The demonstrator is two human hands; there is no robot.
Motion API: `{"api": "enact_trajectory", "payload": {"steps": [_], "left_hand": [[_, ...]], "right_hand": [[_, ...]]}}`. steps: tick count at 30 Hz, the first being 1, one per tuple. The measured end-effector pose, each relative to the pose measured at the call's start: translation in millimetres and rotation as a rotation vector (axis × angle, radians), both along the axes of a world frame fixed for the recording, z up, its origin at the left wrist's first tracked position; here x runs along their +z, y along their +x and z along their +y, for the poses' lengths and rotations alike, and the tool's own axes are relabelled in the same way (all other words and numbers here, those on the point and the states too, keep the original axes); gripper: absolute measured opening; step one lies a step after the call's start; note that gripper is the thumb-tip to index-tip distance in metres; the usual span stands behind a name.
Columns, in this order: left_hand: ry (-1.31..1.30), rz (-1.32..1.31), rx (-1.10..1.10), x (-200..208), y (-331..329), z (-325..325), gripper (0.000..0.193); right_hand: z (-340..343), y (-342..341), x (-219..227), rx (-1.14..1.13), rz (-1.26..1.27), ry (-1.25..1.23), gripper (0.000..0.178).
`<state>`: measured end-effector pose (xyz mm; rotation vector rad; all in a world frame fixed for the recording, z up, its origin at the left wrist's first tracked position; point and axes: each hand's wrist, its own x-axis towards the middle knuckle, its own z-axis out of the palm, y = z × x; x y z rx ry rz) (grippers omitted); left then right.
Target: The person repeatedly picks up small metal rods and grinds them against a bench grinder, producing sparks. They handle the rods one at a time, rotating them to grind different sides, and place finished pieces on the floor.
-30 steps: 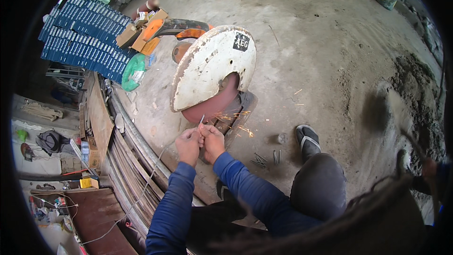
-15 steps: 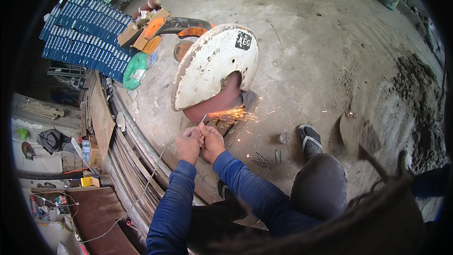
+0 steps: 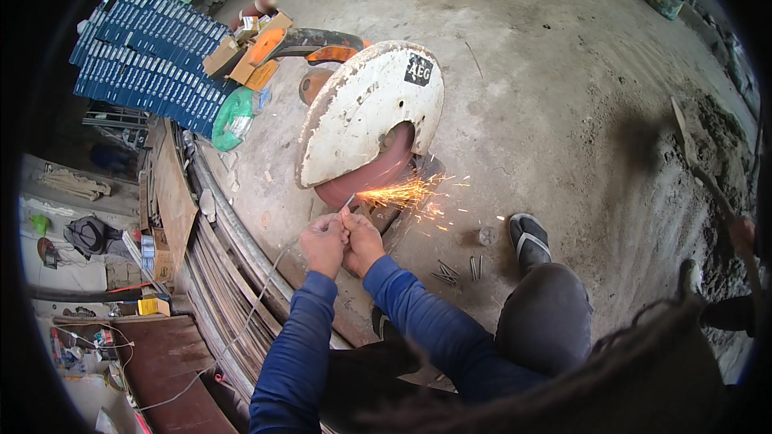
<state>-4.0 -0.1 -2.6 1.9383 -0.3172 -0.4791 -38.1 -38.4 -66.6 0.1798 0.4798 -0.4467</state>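
The thin metal rod (image 3: 350, 200) is at the lower edge of the reddish disc (image 3: 371, 174), pinched in the right hand (image 3: 363, 243); the left hand (image 3: 323, 244) is curled against it, its hold on the rod not discernible. Sparks (image 3: 402, 192) spray rightward below the white guard (image 3: 366, 116). Loose rods (image 3: 445, 273) lie near the sandal (image 3: 532, 243).

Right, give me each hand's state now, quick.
Left hand: closed, against the right hand; whether it grips the rod too is hidden.
Right hand: closed, holding a thin metal rod at the spinning disc.
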Motion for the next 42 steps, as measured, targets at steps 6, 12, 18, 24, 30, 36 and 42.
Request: {"api": "enact_trajectory", "payload": {"steps": [6, 12, 18, 24, 30, 36, 42], "left_hand": [[0.002, -0.019, 0.017, -3.6, 0.0, 0.7, 0.013], [0.0, -0.015, 0.028, -6.1, 0.6, 0.8, 0.013], [0.033, -0.068, 0.01, -3.6, 0.1, -0.3, 0.015], [0.055, -0.114, 0.026, -0.4, -3.8, -2.8, 0.015], [0.057, -0.089, 0.028, -0.3, -3.4, -2.5, 0.015], [0.066, -0.133, 0.048, 1.5, -7.3, -4.2, 0.015], [0.057, -0.145, 0.025, 2.9, -7.9, -4.2, 0.015]], "right_hand": [[0.2, -1.2, -0.7, 0.007, -0.014, 0.005, 0.025], [1.5, 0.1, -2.8, 0.025, -0.023, 0.024, 0.026], [3.1, 2.3, -3.7, -0.011, -0.074, 0.052, 0.027], [2.0, 3.7, -5.1, 0.024, -0.02, 0.028, 0.029], [0.4, 4.1, -6.0, 0.034, -0.046, 0.015, 0.032], [-0.8, 3.6, -7.1, 0.064, -0.061, 0.003, 0.032], [-2.2, 1.8, -3.8, 0.058, -0.051, -0.005, 0.029]]}}
